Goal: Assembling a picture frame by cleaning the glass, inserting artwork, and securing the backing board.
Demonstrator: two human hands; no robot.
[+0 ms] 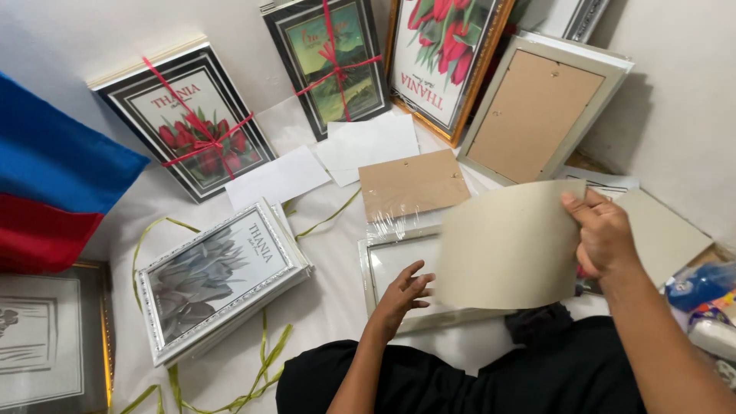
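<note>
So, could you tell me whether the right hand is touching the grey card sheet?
Touching. The head view shows the right hand pinching the grey card sheet at its upper right corner.

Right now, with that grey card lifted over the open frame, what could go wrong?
1. The right hand pinches the grey card sheet by one upper corner only; the sheet already curves, so it may crease or slip.
2. The left hand rests on the white frame, still partly in clear plastic wrap; pressing there might smudge its face or shift it.
3. Loose green ribbon lies near the knees and could snag.
</note>
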